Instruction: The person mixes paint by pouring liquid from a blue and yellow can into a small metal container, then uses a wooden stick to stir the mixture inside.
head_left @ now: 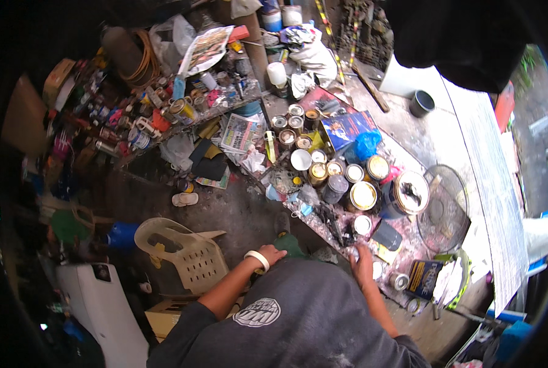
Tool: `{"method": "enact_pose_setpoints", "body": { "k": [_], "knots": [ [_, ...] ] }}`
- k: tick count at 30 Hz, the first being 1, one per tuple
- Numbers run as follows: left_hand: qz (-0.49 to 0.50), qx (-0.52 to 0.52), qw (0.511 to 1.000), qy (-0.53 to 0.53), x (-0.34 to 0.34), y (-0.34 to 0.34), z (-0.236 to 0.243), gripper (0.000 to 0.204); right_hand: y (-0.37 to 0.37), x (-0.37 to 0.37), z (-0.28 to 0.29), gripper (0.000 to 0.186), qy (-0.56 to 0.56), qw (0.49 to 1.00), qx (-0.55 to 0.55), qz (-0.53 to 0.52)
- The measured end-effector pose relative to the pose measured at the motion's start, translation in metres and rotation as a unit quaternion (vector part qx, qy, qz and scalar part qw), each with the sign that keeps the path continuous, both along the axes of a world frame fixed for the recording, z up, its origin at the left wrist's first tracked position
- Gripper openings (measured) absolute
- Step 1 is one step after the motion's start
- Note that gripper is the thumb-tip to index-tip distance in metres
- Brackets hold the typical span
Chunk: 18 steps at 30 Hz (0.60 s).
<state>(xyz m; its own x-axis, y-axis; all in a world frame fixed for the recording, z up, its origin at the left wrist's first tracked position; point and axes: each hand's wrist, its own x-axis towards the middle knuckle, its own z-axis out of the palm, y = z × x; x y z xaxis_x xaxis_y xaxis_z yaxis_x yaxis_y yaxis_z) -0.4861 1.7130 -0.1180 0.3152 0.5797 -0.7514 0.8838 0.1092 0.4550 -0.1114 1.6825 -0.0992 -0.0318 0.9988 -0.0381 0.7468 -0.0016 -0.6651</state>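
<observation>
My left hand [273,253], with a pale band at the wrist, rests beside the green cloth [291,246] over my leg. Its fingers look laid out with nothing in them. At the near edge of the cluttered table, my right hand [363,265] has its fingers curled around a small whitish thing [354,252] that is mostly hidden. Just beyond that hand lie a dark grey flat pad [387,235] on yellowish paper and a small white-topped can [362,225]. To its right are a tin lying tilted [399,281] and a dark blue printed box [425,279].
Several open paint cans [363,195] crowd the table, with a large bucket [411,191] and a round wire fan guard [443,208] beyond. A beige plastic chair [191,264] stands at left. Another table [225,107] holds tins and newspaper. A sandal [185,199] lies on the floor.
</observation>
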Motion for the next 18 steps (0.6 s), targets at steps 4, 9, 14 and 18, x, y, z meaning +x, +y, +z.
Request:
{"method": "enact_pose_setpoints", "body": {
  "k": [4,9,14,18],
  "knots": [
    [0.076,0.019,0.973,-0.216,0.024,0.035,0.089,0.037,-0.022,-0.006,-0.008,0.031,0.087,0.983,-0.158,-0.019],
    [-0.024,0.421,0.769,-0.481,0.055,0.072,0.314,0.018,-0.023,-0.016,0.001,0.025,0.095,0.979,-0.169,-0.068],
    [-0.163,0.651,0.543,-0.504,0.029,0.052,0.44,0.014,-0.005,-0.05,0.0,0.025,0.103,0.972,-0.207,-0.045],
    [-0.048,0.702,0.501,-0.504,0.012,0.032,0.464,0.008,0.0,-0.084,-0.033,0.026,0.039,0.977,-0.209,-0.008]
  ]
}}
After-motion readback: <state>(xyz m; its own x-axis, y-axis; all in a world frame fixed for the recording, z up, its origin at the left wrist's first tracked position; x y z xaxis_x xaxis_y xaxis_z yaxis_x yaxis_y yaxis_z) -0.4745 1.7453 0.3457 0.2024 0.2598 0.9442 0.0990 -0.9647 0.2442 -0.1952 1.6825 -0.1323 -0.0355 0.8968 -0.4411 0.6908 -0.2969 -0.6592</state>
